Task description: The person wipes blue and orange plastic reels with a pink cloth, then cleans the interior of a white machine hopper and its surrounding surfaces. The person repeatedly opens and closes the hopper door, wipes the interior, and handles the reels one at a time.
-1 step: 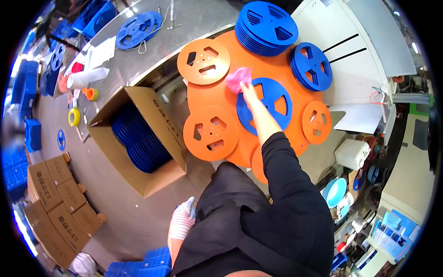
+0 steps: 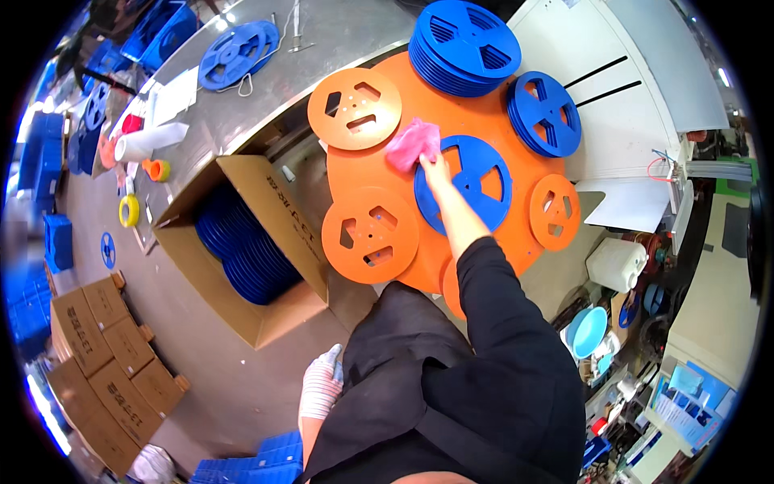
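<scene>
My right hand (image 2: 435, 172) is closed on a pink cloth (image 2: 414, 145), at the left edge of a blue slotted reel disc (image 2: 490, 184). That disc lies flat on a large round orange table (image 2: 459, 273). Orange slotted discs sit around it: one at upper left (image 2: 337, 121), one at lower left (image 2: 339, 258) and one at right (image 2: 541, 236). My left hand (image 2: 320, 387), in a striped whitish glove with greyish fingertips, hangs low beside my left thigh. Its fingers are mostly hidden, and nothing shows in it.
A tall stack of blue reel discs (image 2: 451, 77) and a lower stack (image 2: 528, 133) stand on the far side. At left an open cardboard box (image 2: 290, 319) holds rows of blue discs (image 2: 258, 270). Behind it runs a grey worktable (image 2: 266, 89); a white machine panel (image 2: 621, 121) borders the right.
The pink cloth has shifted slightly left and spread wider, with my right hand a little lower. My left hand stays beside my thigh.
</scene>
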Demonstrator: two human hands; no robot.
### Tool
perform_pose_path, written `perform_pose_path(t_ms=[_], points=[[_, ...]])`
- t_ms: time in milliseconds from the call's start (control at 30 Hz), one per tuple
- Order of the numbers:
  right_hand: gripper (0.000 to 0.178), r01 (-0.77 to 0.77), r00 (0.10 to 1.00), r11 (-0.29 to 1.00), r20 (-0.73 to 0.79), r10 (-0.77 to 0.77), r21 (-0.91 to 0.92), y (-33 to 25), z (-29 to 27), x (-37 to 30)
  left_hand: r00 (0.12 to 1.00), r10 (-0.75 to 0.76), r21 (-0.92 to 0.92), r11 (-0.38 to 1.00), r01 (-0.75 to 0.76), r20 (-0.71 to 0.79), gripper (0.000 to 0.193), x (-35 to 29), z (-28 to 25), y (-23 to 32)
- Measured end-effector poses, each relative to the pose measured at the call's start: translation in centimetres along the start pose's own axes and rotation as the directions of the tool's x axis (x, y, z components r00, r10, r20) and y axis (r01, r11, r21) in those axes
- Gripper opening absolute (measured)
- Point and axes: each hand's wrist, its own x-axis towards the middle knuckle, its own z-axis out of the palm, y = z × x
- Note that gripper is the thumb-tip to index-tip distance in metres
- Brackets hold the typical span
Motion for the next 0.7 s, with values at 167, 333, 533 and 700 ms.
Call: perform_pose_path(t_ms=[167, 333, 533, 700], points=[[0.065, 0.011, 1.0, 0.846, 0.005, -0.01, -0.534, 7.7, -0.8, -7.6, 0.999, -0.046, -0.04, 0.998, 0.046, -0.008, 0.034, 5.3, -2.1, -0.6], [0.066, 0.261, 0.957, 0.703, 0.274, -0.097, -0.662, 6.5, -1.6, -9.6, 0.991, 0.043, 0.026, 0.999, -0.047, 0.13, 0.035, 9.5, -3.8, 0.0], [0.093, -0.07, 0.997, 0.734, -0.037, 0.061, -0.676, 6.8, 0.1, -10.4, 0.963, 0.095, 0.122, 0.984, -0.129, 0.252, 0.035, 12.3, -5.5, 0.7], [0.082, 0.024, 1.0, 0.813, 0.014, -0.02, -0.582, 9.4, -1.6, -10.8, 0.929, 0.177, 0.171, 0.955, -0.242, 0.326, 0.035, 11.3, -6.8, -0.4]])
